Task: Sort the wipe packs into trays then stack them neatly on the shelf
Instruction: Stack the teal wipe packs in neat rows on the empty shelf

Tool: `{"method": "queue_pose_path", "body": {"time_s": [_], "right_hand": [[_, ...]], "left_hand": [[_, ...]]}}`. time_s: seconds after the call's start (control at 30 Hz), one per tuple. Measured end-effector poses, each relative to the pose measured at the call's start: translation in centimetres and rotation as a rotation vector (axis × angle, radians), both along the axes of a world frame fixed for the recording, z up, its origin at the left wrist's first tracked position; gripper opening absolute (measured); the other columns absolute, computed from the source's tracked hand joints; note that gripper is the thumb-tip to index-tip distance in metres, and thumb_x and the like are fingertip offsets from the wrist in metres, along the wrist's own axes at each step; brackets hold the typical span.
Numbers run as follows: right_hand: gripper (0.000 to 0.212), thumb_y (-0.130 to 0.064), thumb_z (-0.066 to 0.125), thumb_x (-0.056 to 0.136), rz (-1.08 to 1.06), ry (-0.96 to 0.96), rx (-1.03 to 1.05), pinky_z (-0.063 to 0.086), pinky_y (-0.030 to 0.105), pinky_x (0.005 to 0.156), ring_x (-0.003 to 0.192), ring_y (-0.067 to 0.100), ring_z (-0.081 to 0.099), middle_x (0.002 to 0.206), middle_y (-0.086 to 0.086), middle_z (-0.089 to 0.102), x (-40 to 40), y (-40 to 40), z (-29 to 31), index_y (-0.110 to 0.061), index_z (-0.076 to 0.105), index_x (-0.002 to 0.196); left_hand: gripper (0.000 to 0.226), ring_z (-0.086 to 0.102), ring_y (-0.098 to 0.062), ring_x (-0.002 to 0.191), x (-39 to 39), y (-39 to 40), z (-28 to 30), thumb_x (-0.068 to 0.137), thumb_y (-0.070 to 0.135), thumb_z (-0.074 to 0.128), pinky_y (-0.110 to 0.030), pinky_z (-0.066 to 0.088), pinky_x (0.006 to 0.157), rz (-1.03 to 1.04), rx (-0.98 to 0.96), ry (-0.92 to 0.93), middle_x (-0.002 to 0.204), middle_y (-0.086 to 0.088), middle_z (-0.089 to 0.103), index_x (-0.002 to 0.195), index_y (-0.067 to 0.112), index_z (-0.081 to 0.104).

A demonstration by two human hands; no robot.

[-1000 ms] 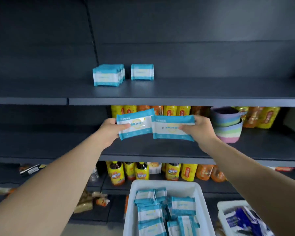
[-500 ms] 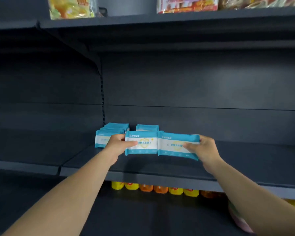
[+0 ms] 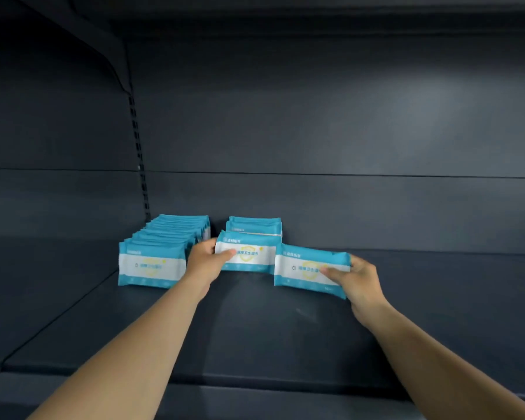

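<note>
Both my hands reach onto the dark shelf [image 3: 285, 328], each with a blue-and-white wipe pack held upright. My left hand [image 3: 205, 262] grips one wipe pack [image 3: 249, 256] by its left end, right in front of a short row of packs [image 3: 255, 224] at the back wall. My right hand [image 3: 356, 275] pinches a second wipe pack [image 3: 309, 268] at its right end, just to the right and slightly nearer. A long row of several upright packs [image 3: 161, 250] stands to the left, running back to the wall.
The shelf's back panel [image 3: 346, 131] closes off the rear. A slotted upright post [image 3: 137, 153] with a bracket stands behind the left row. A seam splits the shelf surface at the left. The front lip [image 3: 255, 386] runs along the bottom.
Both hands have risen from below the shelf and gone in over it with their packs, nearing the rows at the back. The view has tilted up, losing the bins and lower shelves.
</note>
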State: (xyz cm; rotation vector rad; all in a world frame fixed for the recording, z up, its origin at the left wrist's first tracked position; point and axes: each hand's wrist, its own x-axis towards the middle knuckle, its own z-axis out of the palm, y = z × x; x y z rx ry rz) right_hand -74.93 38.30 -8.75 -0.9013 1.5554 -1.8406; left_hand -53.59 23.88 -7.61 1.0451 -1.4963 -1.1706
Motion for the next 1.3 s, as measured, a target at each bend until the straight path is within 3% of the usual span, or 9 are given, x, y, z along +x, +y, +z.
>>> {"method": "queue_pose_path", "body": {"time_s": [0.13,0.27,0.5,0.67,0.87,0.97,1.07,1.2,1.3], "right_hand": [[0.017,0.009,0.068,0.078,-0.014,-0.025,-0.035,0.058,0.028,0.07,0.074,0.021,0.07,0.09,0.014,0.072,-1.3,-2.8,-0.5,0.001,0.067,0.094],[0.015,0.008,0.068,0.077,0.001,-0.043,-0.024,0.059,0.034,0.075,0.08,0.028,0.07,0.093,0.018,0.072,-2.3,-4.6,-0.7,0.0,0.068,0.09],[0.017,0.006,0.067,0.079,0.025,-0.054,-0.013,0.06,0.031,0.072,0.082,0.028,0.071,0.093,0.017,0.073,-2.4,-5.0,-0.6,0.001,0.066,0.095],[0.02,0.006,0.067,0.08,0.04,-0.058,-0.011,0.06,0.031,0.073,0.086,0.031,0.071,0.095,0.018,0.073,-2.5,-5.0,-0.6,0.002,0.065,0.099],[0.016,0.004,0.067,0.081,0.03,-0.026,0.01,0.06,0.029,0.07,0.084,0.027,0.072,0.093,0.015,0.074,-2.4,-4.9,-0.7,-0.001,0.066,0.096],[0.013,0.003,0.064,0.085,0.012,-0.004,0.025,0.059,0.035,0.075,0.085,0.027,0.072,0.096,0.016,0.073,-2.3,-5.3,-0.8,-0.003,0.066,0.097],[0.012,0.001,0.064,0.086,0.005,0.08,0.028,0.057,0.039,0.081,0.085,0.025,0.071,0.095,0.014,0.073,-0.9,-6.6,-0.8,-0.005,0.066,0.097],[0.01,-0.007,0.064,0.088,0.021,0.352,0.047,0.051,0.013,0.069,0.079,0.007,0.066,0.088,-0.006,0.07,2.7,-9.3,-0.7,-0.016,0.065,0.094],[0.014,-0.014,0.064,0.09,0.003,0.521,0.074,0.044,0.014,0.073,0.09,0.007,0.061,0.096,-0.008,0.065,4.3,-11.2,-0.7,-0.018,0.062,0.103]], "left_hand": [[0.017,0.064,-0.011,0.086,-1.7,-3.3,-1.5,0.087,0.004,0.064,-0.024,0.051,0.077,-0.036,-0.063,-0.019,0.093,0.004,0.069,0.097,0.017,0.067],[0.02,0.064,-0.012,0.089,-2.8,-5.7,-2.0,0.086,0.004,0.064,-0.028,0.05,0.083,-0.038,-0.178,-0.089,0.091,0.008,0.067,0.098,0.019,0.066],[0.015,0.064,-0.022,0.082,-3.6,-8.0,-2.3,0.078,0.005,0.07,-0.033,0.051,0.071,0.094,-0.285,-0.179,0.089,-0.006,0.068,0.089,0.009,0.06],[0.024,0.06,-0.021,0.084,-3.9,-8.3,-2.4,0.077,0.009,0.073,-0.02,0.039,0.06,0.153,-0.315,-0.214,0.092,-0.006,0.064,0.095,0.01,0.058],[0.054,0.054,-0.021,0.11,-2.9,-7.2,-1.5,0.078,0.013,0.074,-0.026,0.041,0.089,0.13,-0.305,-0.24,0.122,-0.006,0.053,0.126,0.013,0.049],[0.073,0.041,-0.019,0.131,-2.1,-6.6,-1.0,0.079,0.016,0.075,-0.029,0.035,0.103,0.055,-0.232,-0.228,0.142,-0.005,0.042,0.141,0.016,0.036],[0.093,0.031,-0.016,0.139,-1.6,-6.5,-0.8,0.074,0.015,0.079,-0.033,0.03,0.11,-0.059,-0.141,-0.227,0.152,0.0,0.03,0.148,0.021,0.023],[0.11,0.025,-0.014,0.142,-1.5,-6.6,-0.5,0.068,0.019,0.084,-0.041,0.027,0.115,-0.146,-0.061,-0.254,0.156,0.004,0.023,0.151,0.026,0.012],[0.112,0.024,-0.014,0.142,-1.6,-6.6,-0.5,0.068,0.019,0.084,-0.04,0.026,0.115,-0.149,-0.067,-0.272,0.157,0.005,0.02,0.151,0.026,0.01]]}}
